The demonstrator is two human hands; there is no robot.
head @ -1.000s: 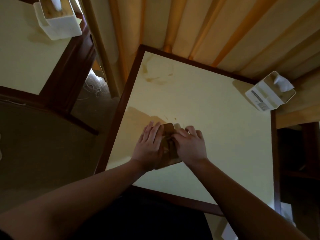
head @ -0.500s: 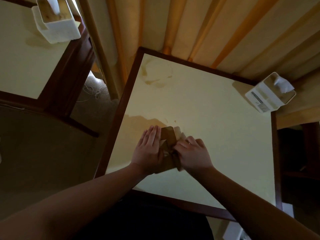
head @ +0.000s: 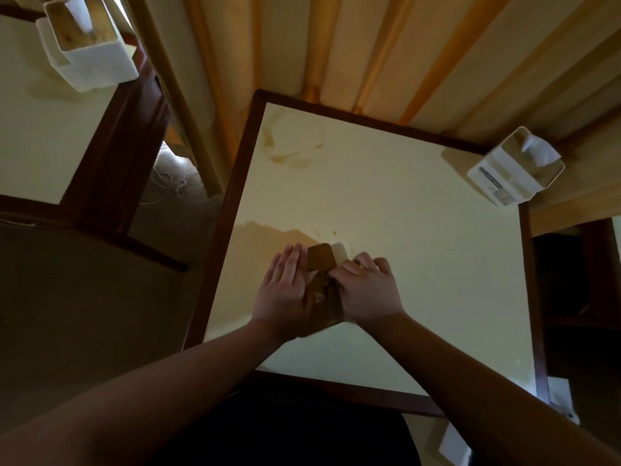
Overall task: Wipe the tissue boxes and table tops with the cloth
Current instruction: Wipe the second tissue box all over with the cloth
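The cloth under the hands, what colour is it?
Brown cloth, seen in the head view.

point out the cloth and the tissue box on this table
cloth (head: 321, 260), head view, on its flat brown far end
tissue box (head: 504, 183), head view, on its white side wall

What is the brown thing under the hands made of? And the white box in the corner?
The cloth looks like soft fabric: it folds and creases. The tissue box seems to be smooth white plastic, judging by its stiff, straight walls and printed label, though that's a guess.
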